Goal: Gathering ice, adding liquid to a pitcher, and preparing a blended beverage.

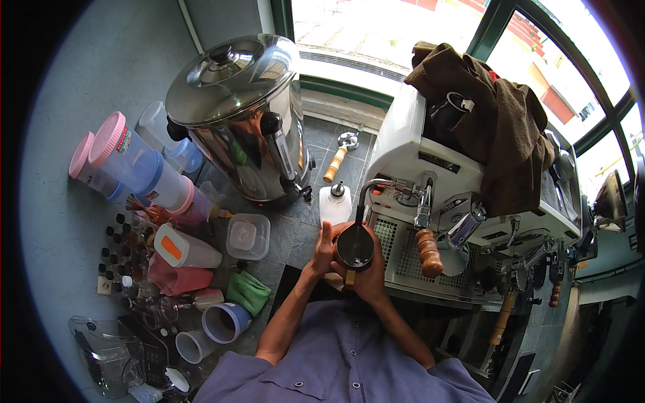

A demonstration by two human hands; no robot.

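Observation:
A dark milk pitcher (pixel 355 250) with a gold-coloured handle stands upright between my two hands in front of the espresso machine (pixel 396 144). Its handle points toward my body. My left hand (pixel 324 252) is cupped round the pitcher's left side, fingers against the wall. Round the right side wraps my right hand (pixel 372 274), part of it hidden behind the pitcher. The machine's steam wand (pixel 363 201) curves down into the pitcher's mouth; its tip is out of sight inside. What the pitcher holds is hard to make out.
Left of the machine are a white bottle (pixel 335 205), a wooden-handled portafilter (pixel 336 158) and a large steel urn (pixel 248 127). A wooden-handled lever (pixel 428 252) stands close to my right hand. Plastic containers (pixel 247 235) and a green cloth (pixel 248 293) lie at left.

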